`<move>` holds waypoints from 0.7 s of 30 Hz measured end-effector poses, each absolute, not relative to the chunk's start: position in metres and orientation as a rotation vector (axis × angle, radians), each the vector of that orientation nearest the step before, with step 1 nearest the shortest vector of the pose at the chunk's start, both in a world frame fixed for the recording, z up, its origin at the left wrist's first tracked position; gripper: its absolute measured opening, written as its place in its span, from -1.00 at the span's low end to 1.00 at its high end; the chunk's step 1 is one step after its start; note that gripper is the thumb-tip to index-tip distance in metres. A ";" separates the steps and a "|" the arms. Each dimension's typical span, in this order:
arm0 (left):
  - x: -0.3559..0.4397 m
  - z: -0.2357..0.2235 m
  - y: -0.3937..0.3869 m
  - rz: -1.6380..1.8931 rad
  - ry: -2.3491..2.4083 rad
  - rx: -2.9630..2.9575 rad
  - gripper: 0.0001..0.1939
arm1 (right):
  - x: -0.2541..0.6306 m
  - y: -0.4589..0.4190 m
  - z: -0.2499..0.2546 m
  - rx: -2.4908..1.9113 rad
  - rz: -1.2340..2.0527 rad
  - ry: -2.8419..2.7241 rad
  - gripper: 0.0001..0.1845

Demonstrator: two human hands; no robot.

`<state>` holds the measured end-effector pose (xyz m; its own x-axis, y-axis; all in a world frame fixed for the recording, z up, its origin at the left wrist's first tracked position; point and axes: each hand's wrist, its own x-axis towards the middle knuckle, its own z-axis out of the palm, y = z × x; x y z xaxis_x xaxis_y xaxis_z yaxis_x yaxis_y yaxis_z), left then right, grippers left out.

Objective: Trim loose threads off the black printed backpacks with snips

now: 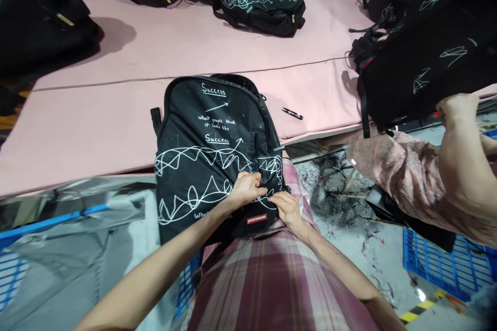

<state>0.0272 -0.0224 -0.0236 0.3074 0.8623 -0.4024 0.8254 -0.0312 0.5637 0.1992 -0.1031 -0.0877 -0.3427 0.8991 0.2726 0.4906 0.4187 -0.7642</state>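
A black backpack (190, 165) with white scribbled lines and the lettering "Success" leans against the table edge and rests on my lap. A small red label (257, 219) sits low on its front. My left hand (245, 187) is closed, its fingers pinching the backpack's front just below a short vertical zipper (255, 145). Close beside it, my right hand (286, 208) pinches the fabric near the lower right side. Whether a thread or another small thing lies between the fingertips is too small to tell.
Small black thread snips (292, 113) lie on the pink-covered table (128, 108). More black backpacks (264, 0) stand along its far side. At right, a co-worker's hand (460, 111) touches another backpack (423, 72). Blue crates (435, 258) and thread scraps are on the floor.
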 end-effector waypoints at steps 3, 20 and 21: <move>0.027 -0.025 -0.024 0.066 1.514 1.826 -0.75 | 0.198 -0.103 -0.087 -1.176 0.767 -2.007 -0.66; 0.025 -0.026 -0.024 0.110 1.514 1.793 -0.76 | 0.199 -0.105 -0.098 -1.184 0.805 -1.910 -0.64; 0.025 -0.026 -0.024 0.109 1.513 1.792 -0.76 | 0.199 -0.104 -0.098 -1.178 0.799 -1.938 -0.64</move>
<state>0.0250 -0.0241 -0.0262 0.2903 0.8697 -0.3993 0.8036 0.0050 0.5951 0.1991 -0.1038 -0.0979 -0.3227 0.9106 0.2583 0.4639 0.3901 -0.7954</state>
